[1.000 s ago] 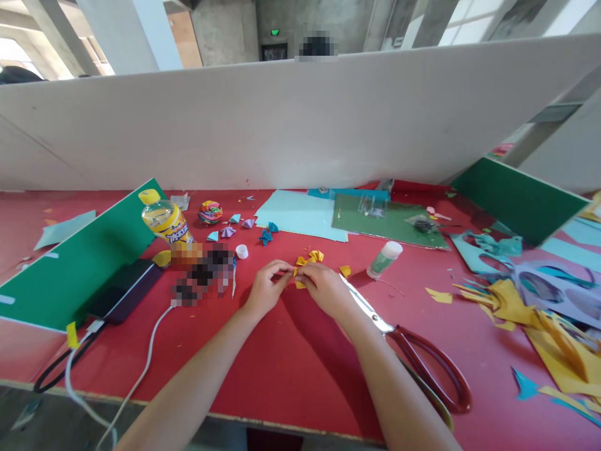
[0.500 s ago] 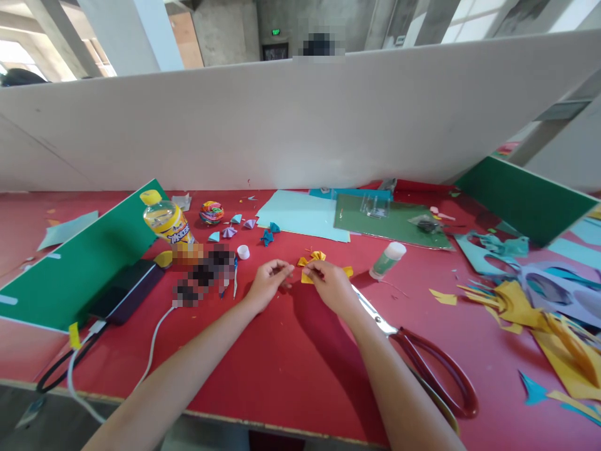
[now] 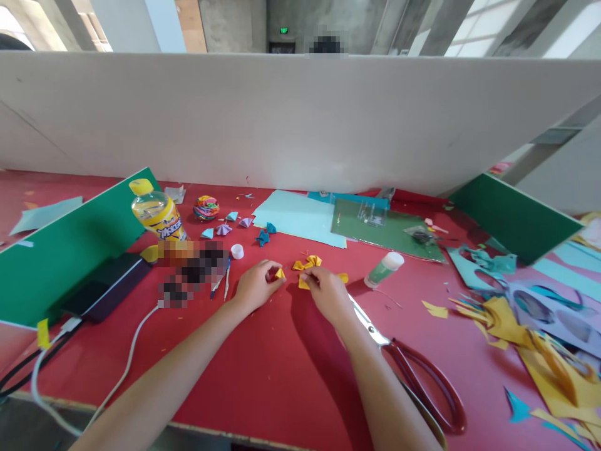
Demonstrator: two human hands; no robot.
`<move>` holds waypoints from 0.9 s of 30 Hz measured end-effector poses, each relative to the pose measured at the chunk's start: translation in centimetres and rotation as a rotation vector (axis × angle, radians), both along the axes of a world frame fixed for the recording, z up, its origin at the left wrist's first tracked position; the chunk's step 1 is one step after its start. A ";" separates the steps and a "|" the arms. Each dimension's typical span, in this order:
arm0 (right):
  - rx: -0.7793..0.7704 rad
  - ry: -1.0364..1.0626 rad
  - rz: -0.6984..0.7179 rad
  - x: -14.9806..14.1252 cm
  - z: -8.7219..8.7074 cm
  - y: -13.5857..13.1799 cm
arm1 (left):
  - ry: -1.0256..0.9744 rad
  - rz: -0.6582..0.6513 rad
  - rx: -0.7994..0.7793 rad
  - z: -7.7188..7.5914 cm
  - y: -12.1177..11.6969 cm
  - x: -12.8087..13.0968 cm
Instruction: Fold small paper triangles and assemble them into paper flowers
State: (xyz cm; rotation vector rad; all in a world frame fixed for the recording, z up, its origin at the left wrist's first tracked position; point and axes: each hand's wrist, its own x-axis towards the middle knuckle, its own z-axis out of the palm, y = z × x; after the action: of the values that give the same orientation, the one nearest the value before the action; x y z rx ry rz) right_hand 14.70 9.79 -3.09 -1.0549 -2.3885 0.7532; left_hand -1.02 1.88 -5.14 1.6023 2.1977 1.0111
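Note:
My left hand (image 3: 257,287) pinches a small folded yellow paper piece (image 3: 280,274) between thumb and fingertips, just above the red table. To its right, my right hand (image 3: 325,293) has its fingers drawn together over a flat yellow paper piece (image 3: 303,284). Whether those fingertips grip it or only touch it is hidden. Several folded yellow paper pieces (image 3: 313,260) lie just beyond the right fingertips. Close by the right forearm rest large scissors (image 3: 370,329) with red handles. A glue stick (image 3: 385,270) stands tilted in view to the right, its white cap (image 3: 237,252) lying beyond the left hand.
Small folded blue pieces (image 3: 263,237), purple pieces and a multicoloured ball (image 3: 206,208) lie behind. At left are a yellow-capped bottle (image 3: 162,216), a dark device (image 3: 107,285) and cables. Paper scraps (image 3: 544,369) heap at right. A white partition (image 3: 300,125) rises behind.
My left hand has shifted slightly left, and the yellow piece now shows at its fingertips. My right hand stays over the yellow pieces. The view has tilted and shifted a little.

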 end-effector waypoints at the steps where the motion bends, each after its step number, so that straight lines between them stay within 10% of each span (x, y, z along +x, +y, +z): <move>1: 0.013 -0.009 0.003 -0.1 -0.1 0.0 | -0.067 -0.048 0.032 0.1 -0.2 -0.1; 7: 0.021 -0.017 0.014 -0.4 -0.2 -0.2 | -0.181 -0.299 0.160 0.5 -1.0 0.1; 27: -0.096 0.084 0.158 -1.4 -0.7 -1.8 | -0.255 -0.186 0.226 0.4 -1.3 0.8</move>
State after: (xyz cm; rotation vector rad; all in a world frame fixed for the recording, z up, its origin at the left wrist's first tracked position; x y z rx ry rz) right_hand 13.28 8.00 -3.77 -0.8601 -2.4041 0.9565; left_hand -0.23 0.54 -4.73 1.6276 1.7859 1.3600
